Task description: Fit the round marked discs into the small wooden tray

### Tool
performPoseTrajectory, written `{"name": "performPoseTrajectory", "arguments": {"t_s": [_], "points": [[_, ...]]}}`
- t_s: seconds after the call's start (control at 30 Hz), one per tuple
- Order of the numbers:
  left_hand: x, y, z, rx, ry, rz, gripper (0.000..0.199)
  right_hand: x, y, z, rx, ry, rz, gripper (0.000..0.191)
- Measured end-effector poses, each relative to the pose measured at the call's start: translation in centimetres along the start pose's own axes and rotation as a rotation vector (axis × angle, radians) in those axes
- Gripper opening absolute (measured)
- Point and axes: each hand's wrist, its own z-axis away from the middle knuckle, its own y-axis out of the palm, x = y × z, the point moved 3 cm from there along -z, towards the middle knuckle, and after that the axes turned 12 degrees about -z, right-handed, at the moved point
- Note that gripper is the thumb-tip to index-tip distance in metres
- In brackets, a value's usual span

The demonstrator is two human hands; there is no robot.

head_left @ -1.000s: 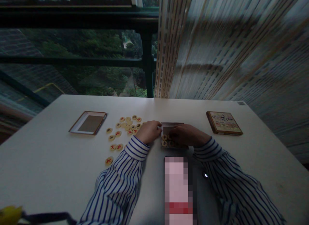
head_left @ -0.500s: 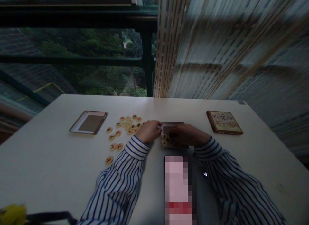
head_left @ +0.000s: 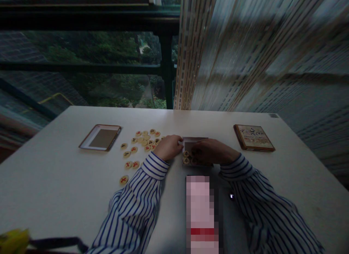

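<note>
A small open box (head_left: 196, 139) on the white table holds several round wooden pieces (head_left: 186, 161) with dark characters. My left hand (head_left: 169, 147) is at the box's left edge, its fingers bent together against the wall. My right hand (head_left: 211, 151) reaches into the box from the right, fingers curled down over the pieces; its fingertips are too dark to make out. Left of my left hand, loose round pieces (head_left: 147, 147) with red or dark characters lie scattered, some overlapping. One red-marked piece (head_left: 124, 179) lies nearer, beside my left sleeve.
A shallow open lid or tray (head_left: 105, 138) lies at the left of the table (head_left: 60, 181). A printed box (head_left: 255, 138) is at the right. A phone-like object (head_left: 201, 210), blurred out, lies in front of me. Something yellow (head_left: 15, 241) shows at bottom left.
</note>
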Motion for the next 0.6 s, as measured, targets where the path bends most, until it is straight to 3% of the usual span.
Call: {"name": "performPoseTrajectory", "arguments": {"t_s": [0.27,0.6], "points": [[0.7,-0.3,0.0,-0.071,0.010,0.013,0.033,-0.5,-0.7,0.7,-0.086,0.009,0.065,0.022],[1.3,-2.4,1.1,-0.161,-0.019,0.043,0.030,0.0,-2.2,1.6,-0.209,0.023,0.121,0.021]]}}
